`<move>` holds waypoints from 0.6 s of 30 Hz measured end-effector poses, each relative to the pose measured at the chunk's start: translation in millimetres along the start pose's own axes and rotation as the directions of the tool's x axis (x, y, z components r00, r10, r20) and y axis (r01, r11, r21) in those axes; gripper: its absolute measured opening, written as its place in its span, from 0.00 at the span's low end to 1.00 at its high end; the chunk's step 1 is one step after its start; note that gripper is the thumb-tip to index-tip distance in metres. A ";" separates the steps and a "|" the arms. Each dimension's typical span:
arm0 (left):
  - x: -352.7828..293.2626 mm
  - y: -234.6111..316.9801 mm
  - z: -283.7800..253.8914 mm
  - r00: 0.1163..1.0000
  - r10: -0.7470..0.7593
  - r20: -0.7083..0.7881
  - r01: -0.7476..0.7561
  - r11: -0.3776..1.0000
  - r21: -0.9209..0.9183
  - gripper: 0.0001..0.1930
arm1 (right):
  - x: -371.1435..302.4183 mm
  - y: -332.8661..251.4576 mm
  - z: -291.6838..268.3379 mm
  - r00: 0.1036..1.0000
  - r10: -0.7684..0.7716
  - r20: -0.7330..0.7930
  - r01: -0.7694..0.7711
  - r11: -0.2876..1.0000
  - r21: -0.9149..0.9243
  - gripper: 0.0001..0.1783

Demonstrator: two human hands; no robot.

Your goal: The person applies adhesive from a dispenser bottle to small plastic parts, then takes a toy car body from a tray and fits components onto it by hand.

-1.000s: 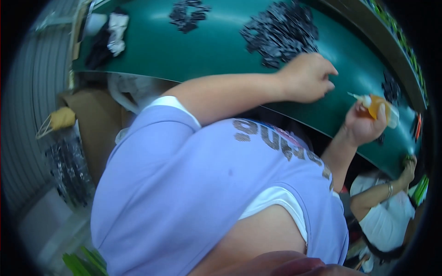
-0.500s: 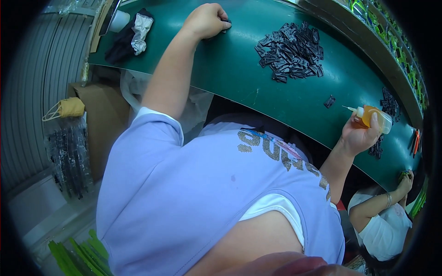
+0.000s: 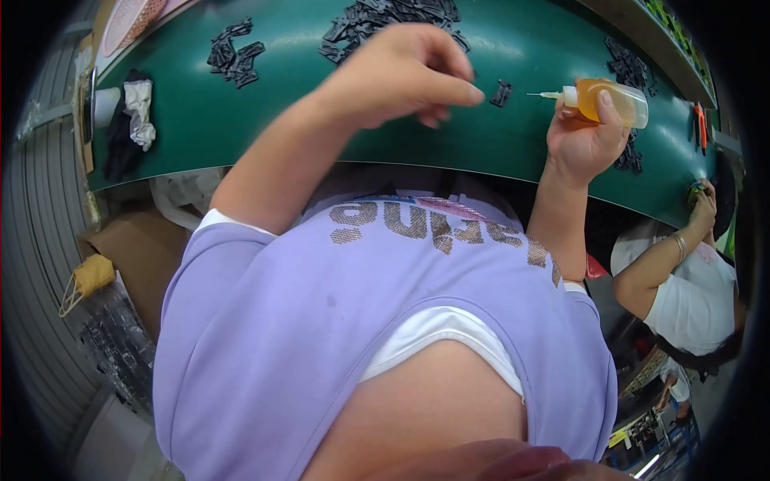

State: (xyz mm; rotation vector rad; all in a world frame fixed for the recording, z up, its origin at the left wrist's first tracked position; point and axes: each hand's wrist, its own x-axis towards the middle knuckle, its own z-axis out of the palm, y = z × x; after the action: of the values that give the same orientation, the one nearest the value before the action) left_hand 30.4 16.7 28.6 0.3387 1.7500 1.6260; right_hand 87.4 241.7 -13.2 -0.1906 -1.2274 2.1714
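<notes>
Wrapped around an amber-filled bottle (image 3: 609,103), the right hand (image 3: 587,151) is holding it just right of one lone black piece (image 3: 501,94), long axis nearly level, needle (image 3: 545,94) pointing left toward the piece. Loosely parted, holding nothing visible, the left hand (image 3: 405,76) is hovering left of it. Work is seemingly partway: a large pile (image 3: 391,14) and smaller heap (image 3: 241,58) are lying leftward, another heap (image 3: 630,66) rightward; which is finished, I cannot tell.

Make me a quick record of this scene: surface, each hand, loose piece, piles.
Surface: glossy green tabletop
Left hand: blurred, over the tabletop, nothing visible in it
Right hand: grips a clear plastic bottle of amber liquid, its thin needle tip pointing left
Loose piece: one small black piece, between left hand and needle tip
Piles: large heap of small black pieces beyond the left hand; smaller black cluster further left
</notes>
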 end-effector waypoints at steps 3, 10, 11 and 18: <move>14.9 -16.8 24.7 0.998 -0.044 0.043 0.049 0.991 -0.122 0.07 | -2.4 -0.1 1.5 0.999 -0.042 0.019 0.043 0.998 -0.037 0.07; 22.8 -28.2 31.2 0.997 -0.072 0.020 0.073 0.995 -0.073 0.14 | -11.5 2.9 5.6 0.972 -0.142 0.190 0.179 0.964 -0.196 0.09; 22.7 -28.4 31.3 0.997 -0.076 0.024 0.077 0.994 -0.074 0.14 | -12.2 3.2 5.0 0.957 -0.155 0.247 0.214 0.948 -0.234 0.10; 22.9 -28.5 30.2 0.997 -0.065 0.044 0.067 0.996 -0.051 0.13 | -14.2 8.0 2.7 0.944 -0.193 0.269 0.276 0.908 -0.316 0.14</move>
State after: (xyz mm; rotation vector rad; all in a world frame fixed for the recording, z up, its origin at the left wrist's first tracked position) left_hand 41.5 49.0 -4.3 0.2859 1.6666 1.6032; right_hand 93.9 228.5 -20.7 0.0683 -1.6761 1.7891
